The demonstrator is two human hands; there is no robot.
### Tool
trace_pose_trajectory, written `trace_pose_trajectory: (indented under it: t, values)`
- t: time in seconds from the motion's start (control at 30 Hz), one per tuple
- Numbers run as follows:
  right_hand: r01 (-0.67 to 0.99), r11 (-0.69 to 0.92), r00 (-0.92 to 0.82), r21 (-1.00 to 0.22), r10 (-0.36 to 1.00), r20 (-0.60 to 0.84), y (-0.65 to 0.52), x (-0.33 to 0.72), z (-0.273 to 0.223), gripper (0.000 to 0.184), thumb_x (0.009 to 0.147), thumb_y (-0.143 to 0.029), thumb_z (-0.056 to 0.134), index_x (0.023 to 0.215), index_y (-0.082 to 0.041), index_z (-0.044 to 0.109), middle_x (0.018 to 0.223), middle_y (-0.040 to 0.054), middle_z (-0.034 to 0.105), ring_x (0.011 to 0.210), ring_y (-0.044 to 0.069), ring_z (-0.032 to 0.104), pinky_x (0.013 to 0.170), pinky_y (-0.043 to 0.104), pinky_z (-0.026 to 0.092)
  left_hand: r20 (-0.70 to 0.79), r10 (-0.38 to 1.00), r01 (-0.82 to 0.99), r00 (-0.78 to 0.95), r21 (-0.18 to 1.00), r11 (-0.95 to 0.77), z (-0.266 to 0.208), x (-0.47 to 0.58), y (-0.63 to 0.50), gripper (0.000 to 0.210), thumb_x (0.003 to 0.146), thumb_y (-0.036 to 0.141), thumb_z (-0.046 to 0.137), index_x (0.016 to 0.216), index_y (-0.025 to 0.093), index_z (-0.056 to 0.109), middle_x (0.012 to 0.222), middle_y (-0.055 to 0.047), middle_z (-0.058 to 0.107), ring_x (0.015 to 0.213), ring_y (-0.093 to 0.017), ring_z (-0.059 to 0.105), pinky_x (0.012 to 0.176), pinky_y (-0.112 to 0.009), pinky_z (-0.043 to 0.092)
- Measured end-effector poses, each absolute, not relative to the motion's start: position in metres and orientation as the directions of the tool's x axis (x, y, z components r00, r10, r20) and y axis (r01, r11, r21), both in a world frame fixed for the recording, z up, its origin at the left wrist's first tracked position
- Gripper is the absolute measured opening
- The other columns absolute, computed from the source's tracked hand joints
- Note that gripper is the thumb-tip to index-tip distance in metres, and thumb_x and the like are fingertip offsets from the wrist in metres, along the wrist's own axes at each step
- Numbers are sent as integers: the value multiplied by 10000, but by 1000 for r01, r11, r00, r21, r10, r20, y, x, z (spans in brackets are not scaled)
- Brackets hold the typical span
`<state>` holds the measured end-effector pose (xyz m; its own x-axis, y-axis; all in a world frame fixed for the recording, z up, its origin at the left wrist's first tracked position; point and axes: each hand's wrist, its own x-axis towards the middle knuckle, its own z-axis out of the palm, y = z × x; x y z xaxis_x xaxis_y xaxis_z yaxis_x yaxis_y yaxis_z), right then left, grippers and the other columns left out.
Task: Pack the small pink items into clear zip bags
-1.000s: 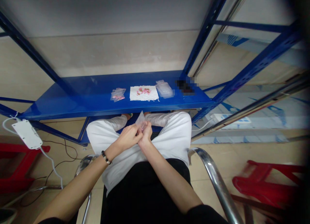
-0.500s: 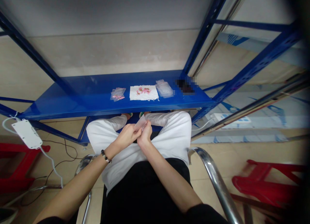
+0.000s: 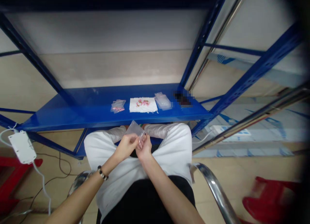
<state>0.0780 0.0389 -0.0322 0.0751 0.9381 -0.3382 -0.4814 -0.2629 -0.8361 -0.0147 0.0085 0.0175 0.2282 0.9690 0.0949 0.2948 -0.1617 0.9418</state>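
Note:
Over my lap, both hands meet at a small clear zip bag (image 3: 134, 128). My left hand (image 3: 129, 144) pinches the bag's near edge from the left. My right hand (image 3: 144, 147) has its fingers curled around the right side of the same edge. No contents show in the bag. On the blue shelf ahead, a white cloth (image 3: 135, 108) bears several small pink pieces (image 3: 143, 102). To its left lie clear bags with pink pieces inside (image 3: 118, 106). A stack of clear bags (image 3: 163, 102) rests at the cloth's right.
The blue shelf (image 3: 79, 104) spans in front of my knees, with upright posts at both sides. A dark blurred object (image 3: 183, 99) lies at its right end. A white power box (image 3: 23, 147) hangs at left. Red stools (image 3: 271, 198) and metal chair arms (image 3: 215, 188) flank me.
The bag has turned in my hands, so its flat face now spreads up and to the left. My hands sit lower in view, as the camera has tilted upward. Shelf items stay put.

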Motion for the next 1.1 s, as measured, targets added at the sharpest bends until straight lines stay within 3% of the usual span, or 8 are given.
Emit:
trace_pose_trajectory:
  t: [0.13, 0.23, 0.37, 0.47, 0.57, 0.77, 0.9, 1.1]
  values:
    - [-699, -241, -101, -673, 965, -242, 42, 93, -26, 477, 891, -410, 371, 501, -242, 153, 386, -78, 156, 324, 82, 91, 296, 210, 156, -15, 987, -85, 160, 996, 29, 17, -14, 15, 463, 889, 518, 588, 612, 153, 526, 473, 29, 467, 424, -78, 408, 443, -212, 314]
    - [-793, -197, -155, -577, 980, -123, 54, 112, -12, 447, 846, -343, 429, 498, -237, 168, 408, -82, 162, 343, 81, 82, 299, 201, 176, -75, 989, -417, 128, 900, 123, 19, -12, 15, 366, 841, 482, 679, 751, 136, 601, 534, 36, 482, 442, -70, 413, 443, -209, 308]
    - [-769, -127, -166, -627, 986, 4, 93, 133, 31, 429, 844, -328, 451, 511, -241, 195, 441, -88, 179, 355, 75, 87, 310, 194, 187, -155, 982, -599, 108, 778, 189, 19, -10, 14, 432, 769, 436, 775, 1031, 105, 682, 537, 45, 482, 440, -53, 397, 446, -198, 267]
    - [-637, -48, -155, -769, 986, 67, 141, 133, 68, 420, 874, -359, 438, 527, -249, 229, 444, -98, 194, 350, 69, 109, 320, 188, 180, -170, 982, -632, 87, 752, 186, 15, -9, 17, 457, 737, 431, 800, 1039, 108, 687, 542, 45, 486, 436, -48, 387, 449, -200, 254]
    - [-322, 63, -78, -945, 993, 93, 194, 116, 91, 462, 914, -439, 437, 527, -255, 264, 391, -112, 185, 322, 68, 133, 330, 186, 156, -176, 981, -628, 79, 756, 186, 11, -8, 20, 413, 723, 455, 798, 929, 115, 687, 526, 45, 470, 427, -56, 381, 442, -207, 254]
    - [-36, 164, -149, -986, 974, 168, 265, 89, 94, 446, 680, -161, 800, 447, -210, 423, 322, -113, 294, 324, 63, 307, 424, 183, 275, -148, 980, -569, 131, 798, 196, 4, -4, 18, 392, 772, 485, 744, 900, 119, 689, 508, 37, 465, 432, -77, 394, 431, -222, 286]
    - [135, 236, -255, -962, 947, 196, 287, 93, 88, 404, 595, -1, 812, 436, -192, 494, 327, -117, 356, 348, 56, 313, 497, 178, 320, -152, 978, -542, 141, 815, 205, 4, -3, 18, 386, 781, 488, 736, 879, 117, 691, 496, 38, 462, 426, -71, 380, 428, -218, 288]
    - [294, 285, -417, -912, 897, 146, 301, 104, 81, 302, 638, 32, 744, 489, -172, 580, 371, -98, 473, 368, 53, 362, 482, 171, 275, -178, 971, -510, 158, 828, 234, 11, -5, 19, 399, 754, 484, 756, 860, 104, 701, 477, 33, 465, 419, -71, 387, 425, -215, 279]
